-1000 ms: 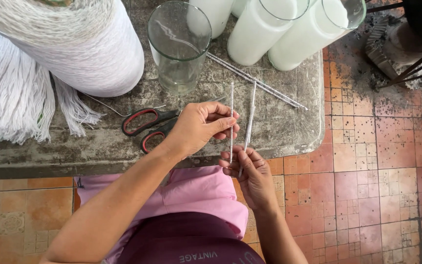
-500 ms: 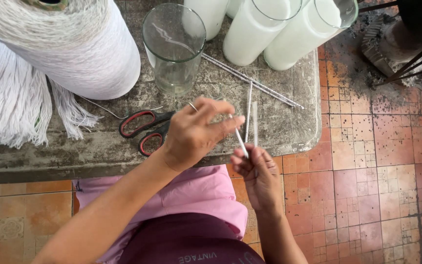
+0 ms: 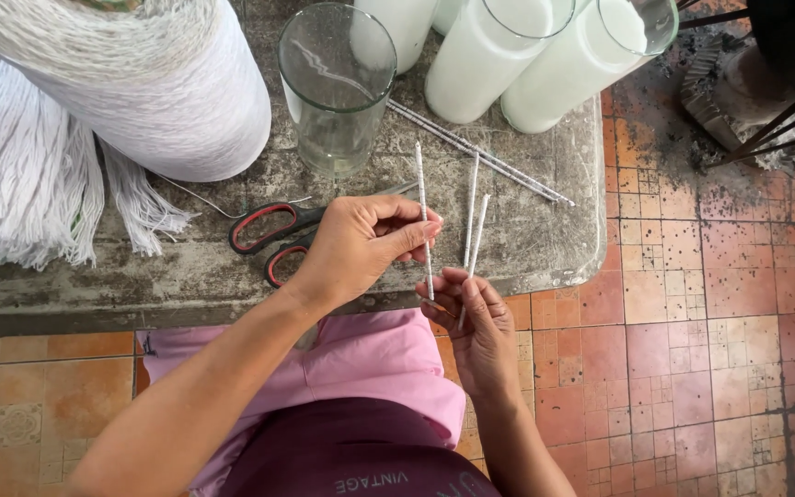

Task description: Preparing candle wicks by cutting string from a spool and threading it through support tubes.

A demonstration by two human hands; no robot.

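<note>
- Left hand (image 3: pixel 361 244) pinched on one thin white stick (image 3: pixel 425 221), long axis pointing far.
- Right hand (image 3: pixel 476 322) just nearer, clamped on two sticks (image 3: pixel 473 221), almost parallel.

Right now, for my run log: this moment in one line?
left hand: pinches one thin white stick | right hand: holds two sticks | scissors: on table

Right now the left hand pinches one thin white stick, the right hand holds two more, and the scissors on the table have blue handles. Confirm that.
Not quite: the scissors have red and black handles, as the head view shows. The rest stands: the left hand pinches one thin white stick, and the right hand holds two more over the table.
</note>
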